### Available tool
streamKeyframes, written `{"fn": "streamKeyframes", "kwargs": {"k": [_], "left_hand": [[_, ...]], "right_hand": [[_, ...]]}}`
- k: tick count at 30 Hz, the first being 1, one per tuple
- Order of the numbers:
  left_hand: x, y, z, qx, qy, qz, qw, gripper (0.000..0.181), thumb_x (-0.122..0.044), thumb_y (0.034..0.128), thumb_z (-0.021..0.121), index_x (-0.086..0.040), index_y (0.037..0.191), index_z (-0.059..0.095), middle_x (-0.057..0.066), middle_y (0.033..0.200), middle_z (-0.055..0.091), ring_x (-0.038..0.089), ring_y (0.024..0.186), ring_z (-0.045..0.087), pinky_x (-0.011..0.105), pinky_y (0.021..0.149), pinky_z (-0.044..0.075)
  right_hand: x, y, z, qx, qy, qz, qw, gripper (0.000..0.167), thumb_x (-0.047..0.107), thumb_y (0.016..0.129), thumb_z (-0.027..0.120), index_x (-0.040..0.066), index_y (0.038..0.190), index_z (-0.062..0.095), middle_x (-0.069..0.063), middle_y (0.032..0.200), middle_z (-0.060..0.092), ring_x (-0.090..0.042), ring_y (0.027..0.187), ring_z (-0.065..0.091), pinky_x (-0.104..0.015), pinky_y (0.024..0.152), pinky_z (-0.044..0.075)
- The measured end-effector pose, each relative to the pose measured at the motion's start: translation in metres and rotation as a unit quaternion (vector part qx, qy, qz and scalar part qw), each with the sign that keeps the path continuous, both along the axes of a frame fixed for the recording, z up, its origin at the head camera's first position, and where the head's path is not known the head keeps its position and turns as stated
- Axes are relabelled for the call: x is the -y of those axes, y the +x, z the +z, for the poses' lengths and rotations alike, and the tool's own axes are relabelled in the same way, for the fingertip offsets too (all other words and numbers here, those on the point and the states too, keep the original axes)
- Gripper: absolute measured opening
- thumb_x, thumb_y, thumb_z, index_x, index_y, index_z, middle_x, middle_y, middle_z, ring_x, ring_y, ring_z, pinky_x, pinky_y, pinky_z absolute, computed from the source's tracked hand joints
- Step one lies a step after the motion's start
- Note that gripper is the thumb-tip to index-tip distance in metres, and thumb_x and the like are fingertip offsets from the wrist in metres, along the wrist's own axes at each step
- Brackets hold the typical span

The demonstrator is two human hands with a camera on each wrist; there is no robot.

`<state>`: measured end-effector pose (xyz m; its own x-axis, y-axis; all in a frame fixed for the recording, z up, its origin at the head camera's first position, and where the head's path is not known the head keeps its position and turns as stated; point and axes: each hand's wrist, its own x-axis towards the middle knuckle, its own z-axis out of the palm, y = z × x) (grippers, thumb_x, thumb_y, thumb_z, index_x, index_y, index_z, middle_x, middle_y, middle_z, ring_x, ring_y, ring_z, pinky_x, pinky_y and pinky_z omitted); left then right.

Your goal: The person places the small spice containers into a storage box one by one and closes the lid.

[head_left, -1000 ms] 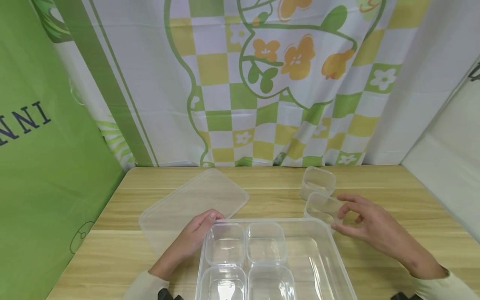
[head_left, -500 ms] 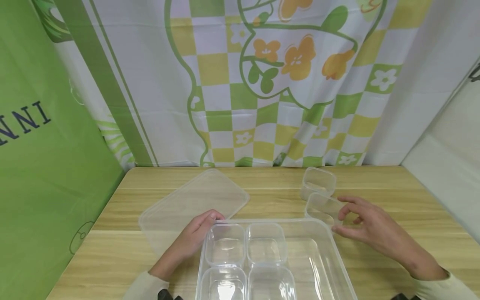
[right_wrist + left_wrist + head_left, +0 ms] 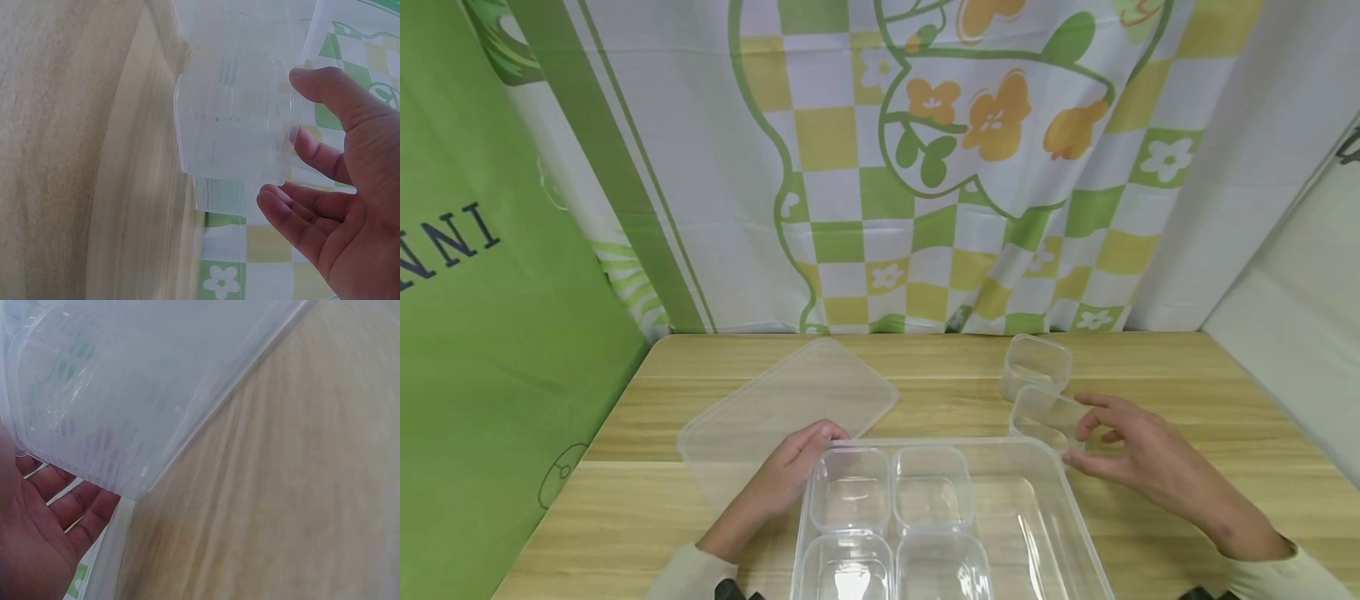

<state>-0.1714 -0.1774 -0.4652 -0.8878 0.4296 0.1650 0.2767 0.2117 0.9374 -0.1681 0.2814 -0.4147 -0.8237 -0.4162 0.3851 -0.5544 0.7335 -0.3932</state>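
Observation:
A large clear plastic box (image 3: 1000, 533) stands at the table's near edge with several small clear square containers (image 3: 931, 487) in its left part. My left hand (image 3: 793, 458) grips the box at its far left corner; in the left wrist view the fingers (image 3: 81, 515) go behind the plastic. To the right, my right hand (image 3: 1138, 446) holds a small clear container (image 3: 1045, 417) by its right end, thumb on the near side and fingers on the far side. That container is beside the box's far right corner. Just beyond it is another small clear container (image 3: 1037, 360).
A large clear flat lid (image 3: 790, 387) lies on the wooden table (image 3: 947, 383) at the left, partly under my left forearm. A patterned curtain (image 3: 895, 233) hangs along the table's back edge. Green cloth (image 3: 520, 375) is at the left, pale cloth (image 3: 1300, 333) at the right.

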Motion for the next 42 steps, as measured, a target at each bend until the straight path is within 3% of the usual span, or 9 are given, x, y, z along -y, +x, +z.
{"fn": "streamKeyframes", "kwargs": {"k": [9, 21, 28, 36, 42], "left_hand": [[0.0008, 0.0003, -0.0009, 0.001, 0.003, -0.002, 1.0, 0.043, -0.025, 0.1155, 0.029, -0.002, 0.111, 0.065, 0.014, 0.101, 0.069, 0.033, 0.093, 0.068, 0.042, 0.08, 0.059], [0.0009, -0.0001, -0.0012, -0.005, 0.0, -0.002, 1.0, 0.044, -0.025, 0.1156, 0.028, -0.002, 0.111, 0.065, 0.014, 0.102, 0.069, 0.032, 0.095, 0.068, 0.041, 0.082, 0.059], [0.0006, -0.0008, -0.0024, -0.011, -0.001, -0.002, 0.9999, 0.043, -0.024, 0.1156, 0.028, -0.003, 0.111, 0.065, 0.011, 0.102, 0.069, 0.03, 0.096, 0.068, 0.04, 0.083, 0.058], [0.001, -0.0006, -0.0022, -0.007, 0.001, -0.003, 1.0, 0.043, -0.024, 0.1156, 0.028, -0.004, 0.111, 0.065, 0.012, 0.102, 0.069, 0.03, 0.094, 0.068, 0.04, 0.08, 0.059], [0.0009, -0.0003, -0.0018, -0.004, 0.001, -0.003, 1.0, 0.043, -0.025, 0.1157, 0.028, -0.003, 0.11, 0.065, 0.013, 0.102, 0.069, 0.03, 0.093, 0.068, 0.04, 0.08, 0.059]], "right_hand": [[-0.0004, -0.0003, -0.002, 0.005, -0.002, -0.003, 1.0, 0.03, 0.027, 0.079, 0.092, 0.027, 0.087, 0.062, -0.02, 0.135, 0.061, -0.032, 0.094, 0.07, -0.043, 0.072, 0.061], [-0.0003, -0.0007, -0.0026, -0.011, 0.007, -0.004, 0.9999, 0.034, 0.027, 0.078, 0.093, 0.031, 0.087, 0.061, -0.016, 0.133, 0.064, -0.017, 0.088, 0.068, -0.04, 0.072, 0.06], [-0.0006, -0.0015, -0.0029, -0.022, 0.011, -0.004, 0.9997, 0.034, 0.027, 0.076, 0.093, 0.03, 0.086, 0.061, -0.016, 0.131, 0.065, -0.023, 0.089, 0.069, -0.042, 0.071, 0.06], [-0.0009, -0.0018, -0.0023, -0.004, -0.003, -0.015, 0.9999, 0.029, 0.026, 0.079, 0.092, 0.025, 0.086, 0.063, -0.021, 0.13, 0.064, -0.035, 0.089, 0.071, -0.052, 0.07, 0.059], [-0.0032, -0.0034, -0.0008, -0.016, -0.016, -0.007, 0.9997, 0.032, 0.022, 0.077, 0.093, 0.027, 0.086, 0.063, -0.023, 0.13, 0.065, -0.038, 0.09, 0.072, -0.053, 0.071, 0.059]]}}
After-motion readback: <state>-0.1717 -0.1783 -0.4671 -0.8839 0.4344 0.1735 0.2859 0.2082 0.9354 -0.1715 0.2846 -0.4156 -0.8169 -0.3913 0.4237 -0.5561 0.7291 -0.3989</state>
